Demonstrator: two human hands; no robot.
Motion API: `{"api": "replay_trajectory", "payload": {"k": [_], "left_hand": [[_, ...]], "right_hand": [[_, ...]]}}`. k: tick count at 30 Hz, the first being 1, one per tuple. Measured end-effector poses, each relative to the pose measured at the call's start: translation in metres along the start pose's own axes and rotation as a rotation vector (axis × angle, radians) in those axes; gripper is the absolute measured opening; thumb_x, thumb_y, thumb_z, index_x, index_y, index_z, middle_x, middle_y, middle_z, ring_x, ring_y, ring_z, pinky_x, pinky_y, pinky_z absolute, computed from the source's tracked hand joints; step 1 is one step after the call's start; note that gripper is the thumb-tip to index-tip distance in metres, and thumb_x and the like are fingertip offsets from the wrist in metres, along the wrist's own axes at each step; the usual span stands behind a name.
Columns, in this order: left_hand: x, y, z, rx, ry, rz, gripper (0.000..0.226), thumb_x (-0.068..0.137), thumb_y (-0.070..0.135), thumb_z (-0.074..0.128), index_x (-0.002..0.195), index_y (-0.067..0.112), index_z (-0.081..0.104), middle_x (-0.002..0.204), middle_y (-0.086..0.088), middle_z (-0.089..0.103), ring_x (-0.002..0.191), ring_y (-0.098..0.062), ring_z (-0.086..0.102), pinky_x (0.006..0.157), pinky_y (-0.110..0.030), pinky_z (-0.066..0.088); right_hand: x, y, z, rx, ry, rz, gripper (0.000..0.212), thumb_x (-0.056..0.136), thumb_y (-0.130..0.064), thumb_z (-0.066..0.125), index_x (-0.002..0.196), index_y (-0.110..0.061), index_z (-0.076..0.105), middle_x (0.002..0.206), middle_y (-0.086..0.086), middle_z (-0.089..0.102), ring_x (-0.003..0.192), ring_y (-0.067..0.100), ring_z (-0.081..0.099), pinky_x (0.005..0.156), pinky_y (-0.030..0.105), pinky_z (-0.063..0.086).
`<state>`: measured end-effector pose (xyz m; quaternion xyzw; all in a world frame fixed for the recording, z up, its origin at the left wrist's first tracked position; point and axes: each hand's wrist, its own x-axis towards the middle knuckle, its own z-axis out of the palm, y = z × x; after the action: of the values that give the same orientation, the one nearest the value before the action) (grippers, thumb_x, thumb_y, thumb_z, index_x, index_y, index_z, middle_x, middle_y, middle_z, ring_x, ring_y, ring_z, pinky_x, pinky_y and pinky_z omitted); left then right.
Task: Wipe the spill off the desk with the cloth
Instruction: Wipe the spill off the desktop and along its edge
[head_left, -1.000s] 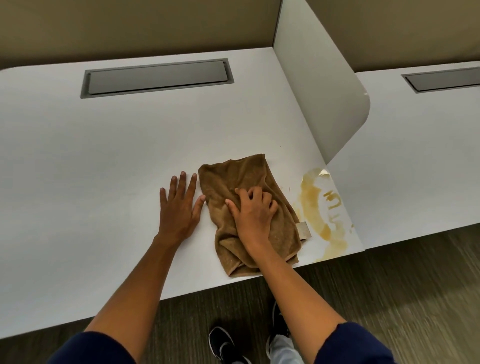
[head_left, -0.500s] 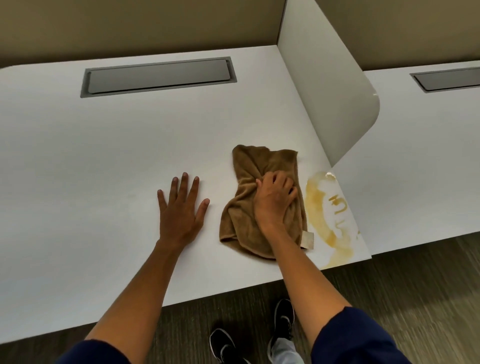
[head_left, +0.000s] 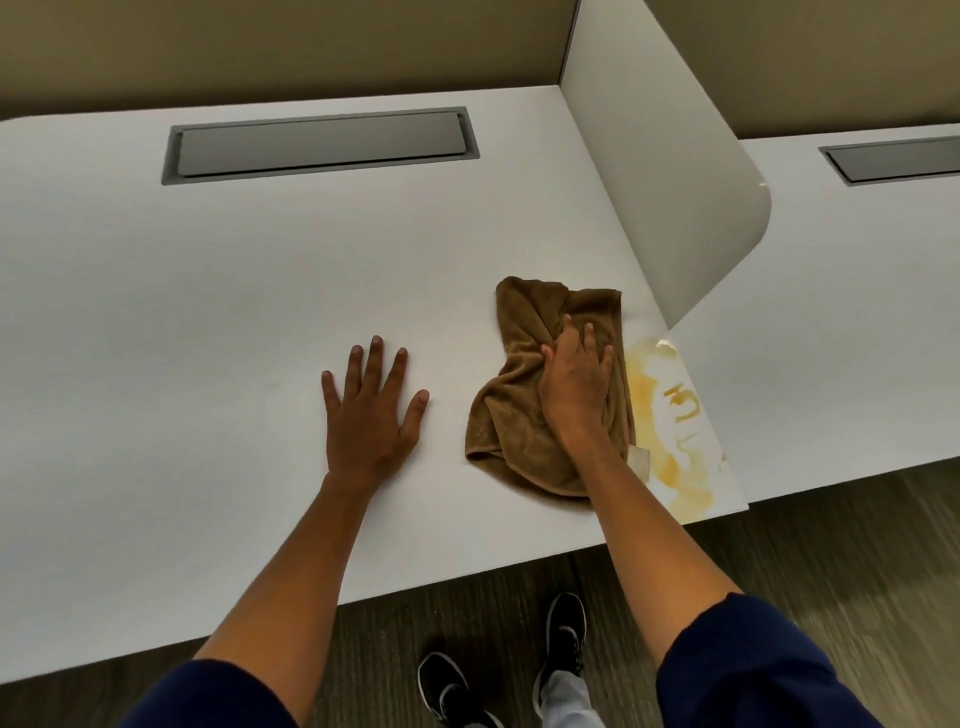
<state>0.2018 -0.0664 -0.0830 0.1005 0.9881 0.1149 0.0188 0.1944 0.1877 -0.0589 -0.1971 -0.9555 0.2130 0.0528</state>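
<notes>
White counter (head_left: 208, 312) with grey recessed hatch (head_left: 319, 145); white rounded divider panel (head_left: 665, 182); second counter (head_left: 857, 312) right; tan wall (head_left: 260, 47); dark wood-grain floor (head_left: 831, 545).

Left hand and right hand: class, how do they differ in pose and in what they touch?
The left hand lies flat, fingers spread, on bare desk; the right hand presses the brown cloth, fingers curled into it, beside the spill. Both rest palm down.

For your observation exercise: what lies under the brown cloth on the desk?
The cloth rests on the white desk, pressed down by the right hand. The yellow spill shows beside its right edge; whether it runs underneath is hidden.
</notes>
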Motion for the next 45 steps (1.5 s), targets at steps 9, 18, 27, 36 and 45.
{"api": "replay_trajectory", "payload": {"k": [9,18,27,36,45], "left_hand": [[-0.01,-0.002,-0.005,-0.058,-0.033,0.037,0.075,0.092,0.065,0.006,0.158,0.028,0.011,0.167,0.001,0.003,0.154,-0.021,-0.003,0.122,-0.053,-0.001],[-0.046,0.008,0.0,-0.075,-0.031,0.089,0.072,0.095,0.061,0.006,0.158,0.027,0.009,0.167,0.0,0.002,0.153,-0.021,-0.003,0.123,-0.052,0.0],[-0.043,0.013,0.0,-0.075,-0.034,0.051,0.072,0.095,0.061,0.006,0.158,0.026,0.01,0.166,-0.001,0.003,0.154,-0.022,-0.001,0.122,-0.054,0.001],[-0.016,0.019,0.001,-0.034,-0.021,0.044,0.068,0.098,0.055,0.006,0.158,0.025,0.015,0.166,-0.003,0.008,0.153,-0.025,0.004,0.121,-0.058,0.004],[0.028,0.027,0.001,-0.068,-0.001,0.031,0.068,0.097,0.055,0.006,0.158,0.024,0.005,0.166,-0.003,0.008,0.153,-0.025,0.005,0.12,-0.058,0.005]], "right_hand": [[-0.065,0.018,-0.014,0.123,-0.019,-0.102,0.042,0.101,-0.028,0.048,0.141,-0.013,0.048,0.142,0.013,0.053,0.133,0.029,0.047,0.115,0.043,0.034],[-0.134,0.031,-0.016,0.151,-0.038,-0.132,0.038,0.1,-0.035,0.045,0.135,-0.019,0.051,0.138,0.006,0.056,0.129,0.024,0.051,0.107,0.047,0.043],[-0.161,0.025,-0.009,0.011,0.036,-0.232,0.058,0.093,-0.06,0.043,0.14,-0.026,0.044,0.151,-0.002,0.042,0.139,0.022,0.036,0.113,0.051,0.031],[-0.131,0.015,0.0,-0.177,0.103,-0.176,0.04,0.092,-0.062,0.043,0.105,-0.03,0.063,0.108,0.002,0.054,0.095,0.023,0.052,0.081,0.041,0.04],[-0.104,0.009,0.014,-0.169,0.197,-0.167,0.037,0.098,-0.049,0.035,0.096,-0.023,0.061,0.092,0.003,0.057,0.078,0.02,0.054,0.07,0.037,0.041]]}}
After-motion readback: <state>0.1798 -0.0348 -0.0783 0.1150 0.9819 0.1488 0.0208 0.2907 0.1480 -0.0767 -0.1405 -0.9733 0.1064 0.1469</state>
